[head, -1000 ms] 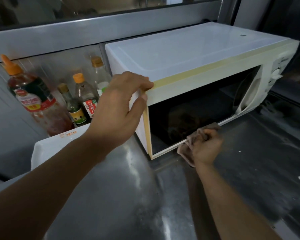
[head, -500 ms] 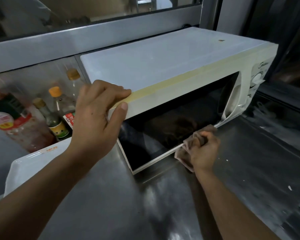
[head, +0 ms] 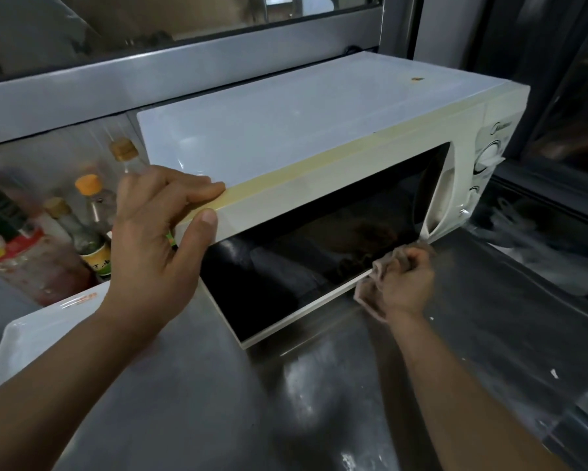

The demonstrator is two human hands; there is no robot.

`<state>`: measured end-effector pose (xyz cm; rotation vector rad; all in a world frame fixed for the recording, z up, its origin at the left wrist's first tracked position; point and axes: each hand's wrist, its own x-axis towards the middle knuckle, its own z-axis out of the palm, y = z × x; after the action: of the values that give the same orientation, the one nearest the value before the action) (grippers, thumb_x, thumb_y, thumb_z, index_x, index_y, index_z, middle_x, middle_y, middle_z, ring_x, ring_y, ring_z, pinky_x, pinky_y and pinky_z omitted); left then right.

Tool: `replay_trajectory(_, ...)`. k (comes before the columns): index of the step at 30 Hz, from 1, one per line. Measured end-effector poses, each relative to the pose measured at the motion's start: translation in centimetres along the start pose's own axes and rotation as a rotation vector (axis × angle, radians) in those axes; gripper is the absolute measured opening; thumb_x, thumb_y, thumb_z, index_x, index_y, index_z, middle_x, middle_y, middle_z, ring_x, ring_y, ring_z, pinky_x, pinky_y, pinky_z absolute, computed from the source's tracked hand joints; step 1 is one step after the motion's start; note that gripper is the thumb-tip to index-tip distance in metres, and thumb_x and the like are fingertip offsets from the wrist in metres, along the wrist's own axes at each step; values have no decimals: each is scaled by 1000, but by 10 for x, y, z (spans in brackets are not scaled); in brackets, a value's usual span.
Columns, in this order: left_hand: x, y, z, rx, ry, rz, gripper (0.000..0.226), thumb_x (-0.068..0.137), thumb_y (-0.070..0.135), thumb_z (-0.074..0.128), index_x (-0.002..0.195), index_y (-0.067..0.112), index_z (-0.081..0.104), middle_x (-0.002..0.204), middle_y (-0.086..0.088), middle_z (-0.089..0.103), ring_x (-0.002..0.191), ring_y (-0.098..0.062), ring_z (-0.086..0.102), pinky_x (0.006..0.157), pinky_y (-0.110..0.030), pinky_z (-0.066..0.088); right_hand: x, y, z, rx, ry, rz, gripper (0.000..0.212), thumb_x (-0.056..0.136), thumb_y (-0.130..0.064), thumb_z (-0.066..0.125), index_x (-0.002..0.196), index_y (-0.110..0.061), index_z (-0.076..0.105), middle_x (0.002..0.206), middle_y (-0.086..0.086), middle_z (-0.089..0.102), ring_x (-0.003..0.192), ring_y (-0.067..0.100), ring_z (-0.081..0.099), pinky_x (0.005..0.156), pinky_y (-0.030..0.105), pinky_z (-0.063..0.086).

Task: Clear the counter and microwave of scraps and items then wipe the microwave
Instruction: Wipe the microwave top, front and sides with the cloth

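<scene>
The white microwave (head: pixel 303 130) stands on a steel counter (head: pixel 218 402), against the back wall. The left hand (head: pixel 156 239) grips its top left front corner, fingers on top and the thumb on the front. The right hand (head: pixel 404 283) is closed around a crumpled brown cloth (head: pixel 367 294) and holds it at the lower edge of the dark door. A small orange scrap (head: pixel 416 79) lies on top. Left of the microwave stand several sauce bottles (head: pixel 88 232), with a white tray (head: pixel 48 321) in front of them. Small white crumbs (head: pixel 554 373) lie on the counter at the right.
</scene>
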<state>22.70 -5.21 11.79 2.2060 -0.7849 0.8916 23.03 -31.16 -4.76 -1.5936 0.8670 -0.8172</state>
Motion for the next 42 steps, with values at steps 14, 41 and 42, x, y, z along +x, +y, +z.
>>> replay_trajectory(14,-4,0,2,-36,11,-66,26,89,19,49,110,17,65,107,-1,58,107,-12,43,95,-11,26,32,-4,-2,-48,96,79,15,87,-7,57,101,-4,61,101,12,65,92,24,62,67,14,37)
replay_trajectory(41,-2,-40,-55,-139,-480,69,54,85,3,42,135,23,50,140,3,46,131,-14,36,108,-18,22,-204,-30,54,16,-144,225,8,89,-1,47,91,-6,53,72,-7,55,66,14,56,61,15,48)
replay_trajectory(42,-1,-41,-55,-148,-490,77,55,84,2,42,135,22,50,141,2,46,131,-17,36,108,-22,24,-209,-33,55,17,-170,248,7,89,-3,48,92,-8,53,73,-5,57,70,18,60,64,23,53)
